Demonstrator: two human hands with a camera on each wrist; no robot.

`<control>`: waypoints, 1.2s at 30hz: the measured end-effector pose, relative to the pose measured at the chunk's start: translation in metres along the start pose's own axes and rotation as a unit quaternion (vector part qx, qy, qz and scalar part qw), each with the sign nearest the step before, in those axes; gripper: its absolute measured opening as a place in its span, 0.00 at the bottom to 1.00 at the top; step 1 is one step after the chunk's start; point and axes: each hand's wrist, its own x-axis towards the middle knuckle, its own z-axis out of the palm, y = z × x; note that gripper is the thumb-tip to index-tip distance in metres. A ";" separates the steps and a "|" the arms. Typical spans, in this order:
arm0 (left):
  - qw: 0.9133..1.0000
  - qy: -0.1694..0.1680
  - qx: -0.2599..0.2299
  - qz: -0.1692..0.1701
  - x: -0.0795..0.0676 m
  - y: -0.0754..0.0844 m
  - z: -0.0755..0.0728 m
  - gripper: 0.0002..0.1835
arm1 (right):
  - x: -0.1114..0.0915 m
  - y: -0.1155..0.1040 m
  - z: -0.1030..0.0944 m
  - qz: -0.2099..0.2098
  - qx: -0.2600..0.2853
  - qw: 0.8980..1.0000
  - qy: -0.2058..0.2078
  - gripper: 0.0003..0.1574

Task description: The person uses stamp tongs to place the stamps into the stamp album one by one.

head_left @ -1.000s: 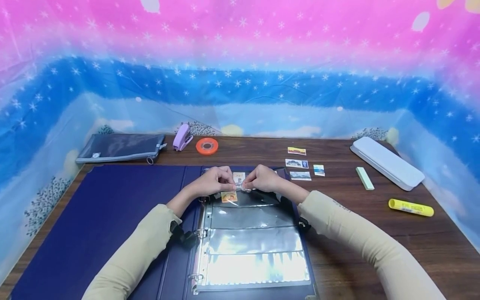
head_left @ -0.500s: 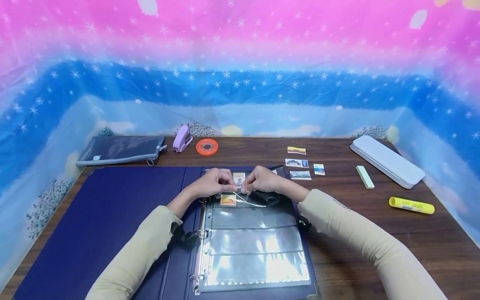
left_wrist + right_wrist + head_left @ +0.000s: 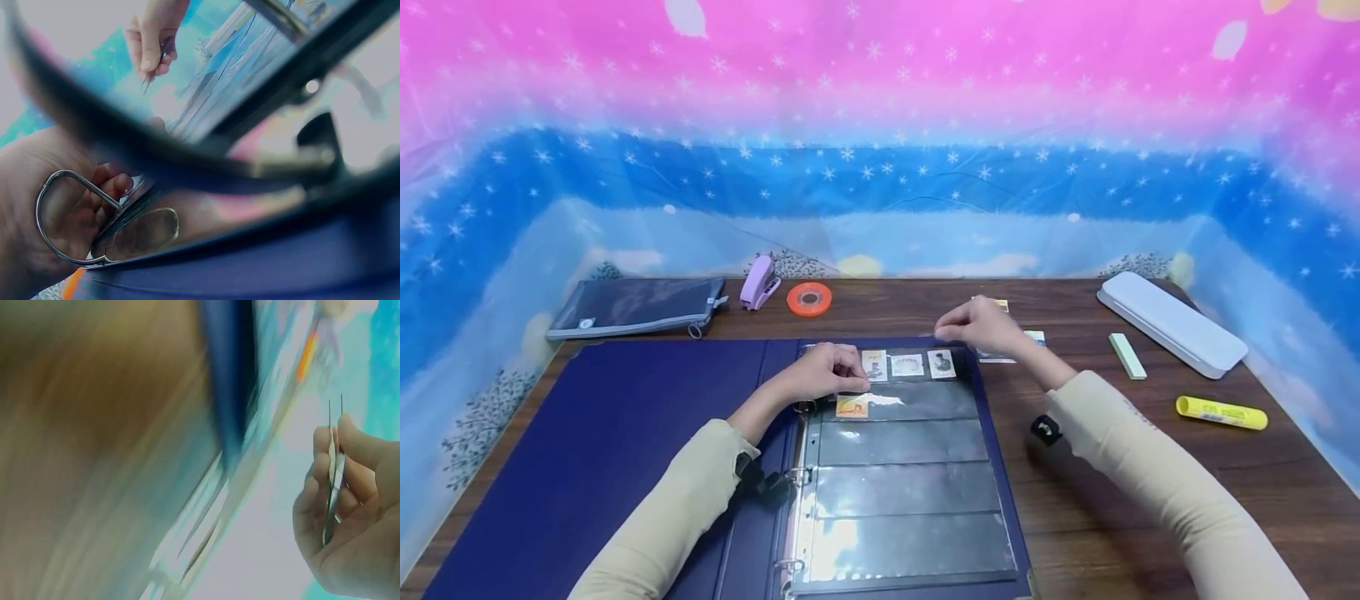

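A stamp album lies spread out, its clear pocket page held on metal rings. My left hand pinches the pocket's edge at the upper left of the page, thumb tip right beside an orange stamp in the second row. Three pale stamps sit in the top row. My right hand is raised beyond the page's upper right corner and grips metal tweezers, whose two thin tips stand apart with nothing between them. Loose stamps lie on the table, partly hidden by that hand.
Along the back stand a mesh zip pouch, a purple stapler and an orange tape roll. At right lie a white case, a pale green eraser-like block and a yellow glue stick.
My right hand has left the page and moved up and right toward the loose stamps. The lifted pocket film now lies flatter, and the top-row stamps show. My left hand has stayed nearly in place.
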 end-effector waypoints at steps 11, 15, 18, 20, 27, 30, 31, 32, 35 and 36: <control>1.000 -0.001 -0.008 0.009 -0.001 -0.004 0.003 0.06 | -0.001 0.090 -0.061 0.103 -0.149 0.976 0.119 0.17; 1.000 -0.001 -0.010 0.006 -0.003 -0.005 0.003 0.05 | 0.003 0.109 -0.063 0.122 -0.140 0.976 0.114 0.18; 1.000 0.004 -0.012 0.006 -0.003 -0.004 0.003 0.05 | 0.007 0.114 -0.060 0.133 -0.132 0.976 0.109 0.18; 1.000 0.007 -0.008 0.010 -0.002 -0.003 0.003 0.05 | 0.009 0.116 -0.059 0.141 -0.130 0.975 0.109 0.18; 1.000 0.009 0.007 0.003 -0.002 -0.001 0.006 0.05 | 0.011 0.118 -0.054 0.170 -0.115 0.973 0.103 0.19; 1.000 0.011 0.007 0.000 -0.002 -0.001 0.006 0.04 | 0.012 0.118 -0.054 0.171 -0.119 0.972 0.106 0.18; 1.000 0.012 0.006 0.000 -0.002 -0.001 0.005 0.05 | 0.013 0.117 -0.054 0.172 -0.121 0.972 0.107 0.18; 1.000 0.012 0.005 -0.001 -0.002 -0.001 0.004 0.05 | 0.013 0.117 -0.054 0.172 -0.121 0.972 0.107 0.18; 1.000 0.015 0.004 -0.001 -0.001 0.000 0.003 0.05 | 0.015 0.117 -0.055 0.173 -0.118 0.972 0.109 0.18; 1.000 0.016 0.003 0.000 0.000 0.000 0.003 0.05 | 0.015 0.116 -0.056 0.174 -0.116 0.972 0.110 0.18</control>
